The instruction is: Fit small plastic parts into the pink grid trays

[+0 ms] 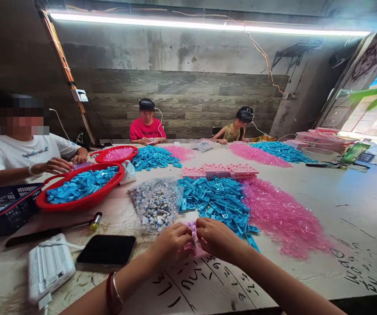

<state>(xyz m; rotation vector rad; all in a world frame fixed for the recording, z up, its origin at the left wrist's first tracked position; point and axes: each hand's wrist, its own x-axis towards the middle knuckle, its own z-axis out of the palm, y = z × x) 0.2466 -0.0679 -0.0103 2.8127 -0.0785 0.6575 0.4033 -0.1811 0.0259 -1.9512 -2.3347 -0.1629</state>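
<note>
My left hand [174,241] is at the left side of a small pink-and-lilac studded tray [193,227], its fingers curled at the edge. My right hand [219,238] comes from the other side, fingertips pinched together over the tray; whatever they hold is hidden. Much of the tray is covered by both hands. Just beyond it lies a heap of blue plastic casings [221,199]. A clear bag of small white-and-blue parts [157,203] rests to the left, and a spread of clear pink pieces [280,214] to the right.
Pink trays [219,170] are lined up behind the casings. Left are a red basket [123,175] of blue casings, a phone [106,251], a white power bank [51,267] and a hammer-like tool [50,234]. Three people sit around the table [342,197], which bears handwritten figures.
</note>
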